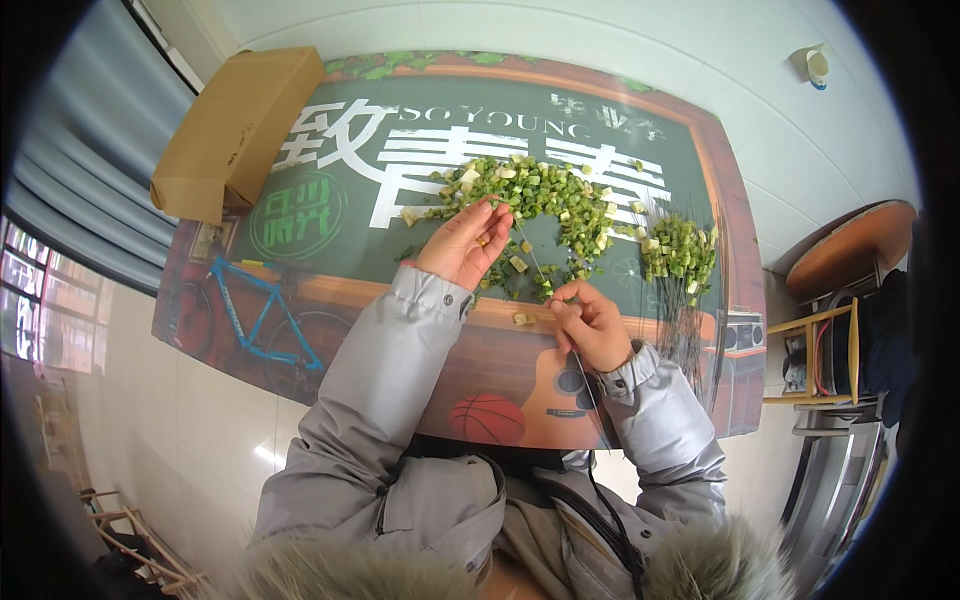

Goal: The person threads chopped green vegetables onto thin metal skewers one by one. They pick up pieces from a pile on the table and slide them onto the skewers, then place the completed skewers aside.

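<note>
Above chalkboard-print tabletop (385, 262), my left hand (458, 247) and right hand (596, 328) pinch thin strand (533, 257), seemingly keeping it straight.

My left grip (465, 247) is pinched, palm side showing. My right grip (597, 328) curls lower, also pinched. Both forearms (372, 355) reach forward.

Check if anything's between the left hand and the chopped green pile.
Nothing visible. In view, the left hand's fingertips overlap the near edge of the chopped green pile; contact can't be told. The thin wire slants toward the right hand, away from that path.
</note>
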`<state>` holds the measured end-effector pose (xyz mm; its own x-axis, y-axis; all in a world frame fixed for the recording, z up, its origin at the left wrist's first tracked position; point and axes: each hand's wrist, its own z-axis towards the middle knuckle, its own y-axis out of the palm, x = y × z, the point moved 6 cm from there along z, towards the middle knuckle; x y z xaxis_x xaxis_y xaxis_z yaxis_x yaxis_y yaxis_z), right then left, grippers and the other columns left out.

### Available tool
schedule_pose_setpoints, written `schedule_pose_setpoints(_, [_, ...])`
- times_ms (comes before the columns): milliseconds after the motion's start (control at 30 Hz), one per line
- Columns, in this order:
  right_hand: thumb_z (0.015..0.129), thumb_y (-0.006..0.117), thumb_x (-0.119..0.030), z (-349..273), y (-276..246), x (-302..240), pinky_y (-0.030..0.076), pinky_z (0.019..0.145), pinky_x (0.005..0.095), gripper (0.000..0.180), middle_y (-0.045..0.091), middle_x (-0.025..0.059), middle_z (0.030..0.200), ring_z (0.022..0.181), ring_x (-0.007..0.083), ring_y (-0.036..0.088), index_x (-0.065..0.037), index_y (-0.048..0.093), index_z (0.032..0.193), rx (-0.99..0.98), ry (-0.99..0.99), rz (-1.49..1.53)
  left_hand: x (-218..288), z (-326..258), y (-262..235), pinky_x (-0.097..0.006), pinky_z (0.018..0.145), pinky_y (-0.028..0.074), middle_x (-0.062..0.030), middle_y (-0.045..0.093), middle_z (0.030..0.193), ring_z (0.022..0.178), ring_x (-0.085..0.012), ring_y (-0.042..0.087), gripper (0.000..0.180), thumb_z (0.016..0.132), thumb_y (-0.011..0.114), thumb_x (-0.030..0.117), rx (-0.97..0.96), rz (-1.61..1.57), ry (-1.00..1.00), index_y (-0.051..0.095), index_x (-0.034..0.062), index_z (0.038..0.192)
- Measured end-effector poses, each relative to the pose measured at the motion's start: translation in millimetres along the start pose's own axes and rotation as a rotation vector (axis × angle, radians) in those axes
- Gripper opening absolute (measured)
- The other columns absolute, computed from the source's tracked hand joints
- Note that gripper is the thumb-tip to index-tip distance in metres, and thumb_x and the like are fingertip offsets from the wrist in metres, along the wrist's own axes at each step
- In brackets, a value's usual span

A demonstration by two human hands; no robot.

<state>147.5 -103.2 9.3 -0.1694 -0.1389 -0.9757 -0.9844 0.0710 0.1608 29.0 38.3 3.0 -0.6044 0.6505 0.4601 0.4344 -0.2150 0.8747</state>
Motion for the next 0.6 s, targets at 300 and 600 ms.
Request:
schedule_pose_setpoints(300, [0.092,0.049,-0.011,-0.6,-0.9,5.1,0.030,0.041,0.0186,0.010,0.047,-0.0022,0.050,0.042,0.0029,0.040,-0.003,0.049,0.096,-0.020,-0.007,-0.058,-8.0,-0.5,-1.8,-0.023,0.081,0.049,-0.0073,0.054,0.101,0.094,-0.0149,0.054,0.025,0.091,0.052,0.012,0.004,0.040,-0.080,0.052,-0.0004,0.113])
schedule_pose_setpoints(600, [0.092,0.049,-0.011,-0.2,-2.5,5.2,0.031,0.041,0.0187,0.010,0.046,-0.0022,0.050,0.042,0.0035,0.042,-0.002,0.048,0.095,-0.008,0.013,-0.062,-10.0,-1.0,-0.6,-0.023,0.081,0.049,-0.0074,0.055,0.100,0.094,-0.0139,0.054,0.024,0.090,0.053,0.009,-0.035,0.056,-0.081,0.053,0.0002,0.112])
